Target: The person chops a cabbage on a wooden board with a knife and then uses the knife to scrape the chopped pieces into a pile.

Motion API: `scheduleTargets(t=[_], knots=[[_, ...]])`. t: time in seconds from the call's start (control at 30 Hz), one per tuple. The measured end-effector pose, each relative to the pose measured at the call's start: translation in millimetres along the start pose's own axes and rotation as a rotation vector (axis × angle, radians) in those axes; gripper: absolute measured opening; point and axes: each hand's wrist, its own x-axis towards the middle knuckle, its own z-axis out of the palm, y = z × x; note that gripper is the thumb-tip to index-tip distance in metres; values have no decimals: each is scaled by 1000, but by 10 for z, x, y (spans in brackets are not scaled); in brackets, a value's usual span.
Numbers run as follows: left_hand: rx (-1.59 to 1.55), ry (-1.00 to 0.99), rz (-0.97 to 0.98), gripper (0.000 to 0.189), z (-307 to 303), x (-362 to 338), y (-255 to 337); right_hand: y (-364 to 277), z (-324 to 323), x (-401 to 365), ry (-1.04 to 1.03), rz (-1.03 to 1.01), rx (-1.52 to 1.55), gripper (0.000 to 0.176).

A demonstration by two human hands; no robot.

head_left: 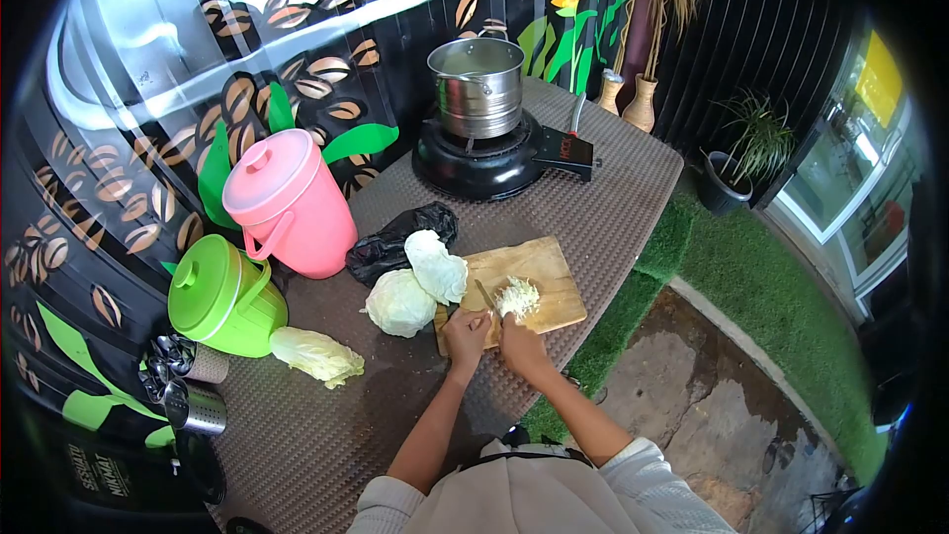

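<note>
A wooden cutting board (557, 272) lies on the table with a small heap of shredded cabbage (518, 298) on it. My right hand (518, 344) is closed around a knife (483, 292), whose blade points away from me beside the shreds. Just left of the blade, my left hand (466, 338) rests at the board's near edge with its fingers curled in; what they hold is hidden. Beyond it is a pale cabbage head (399, 304), with a loose cabbage piece (436, 265) leaning against it and overlapping the board's corner.
A steel pot (476, 89) stands on a black portable stove (474, 166) at the back. A black plastic bag (400, 240), pink jug (292, 203), green jug (225, 295), napa cabbage (316, 356) and perforated metal cup (194, 406) sit leftward. The table edge (633, 237) runs along the right.
</note>
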Motion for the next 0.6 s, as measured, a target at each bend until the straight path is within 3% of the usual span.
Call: scheduleTargets(t=[0.07,0.23,0.33,0.47,0.6], knots=[[6,-2,14,14,-3,1,-9,-10,204,-77,88,68,-21,26],[39,4,24,13,-40,-22,63,-74,-2,21,47,72,-4,21],[-18,-6,-64,13,-48,-47,43,-127,-128,-66,34,55,-22,19],[6,-6,4,14,-17,-25,-24,-78,209,-72,75,117,-42,23],[39,-11,49,15,-27,-5,-28,-92,-9,61,0,58,-3,24]])
